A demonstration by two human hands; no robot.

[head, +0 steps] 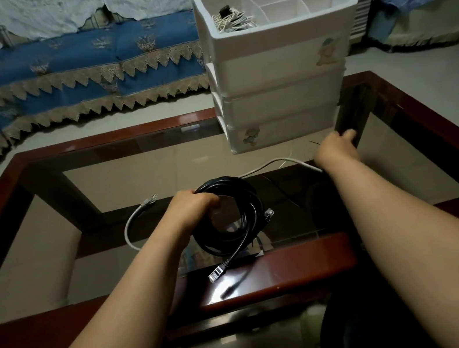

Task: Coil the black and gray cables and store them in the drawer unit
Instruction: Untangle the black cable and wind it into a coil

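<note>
A black cable (226, 217) with a clear plug is seen, and a pale gray cable (135, 221) beside it. The drawer unit (278, 73) is white, its fronts marked with small faded stickers, perhaps cartoon figures. Whitish cords with a black piece are held in its top tray. The table (275, 267) is framed in glossy reddish-brown wood around smoky glass. The sofa cover (66, 73) is patterned blue with beige zigzag lace trim, and white lace is draped above.
</note>
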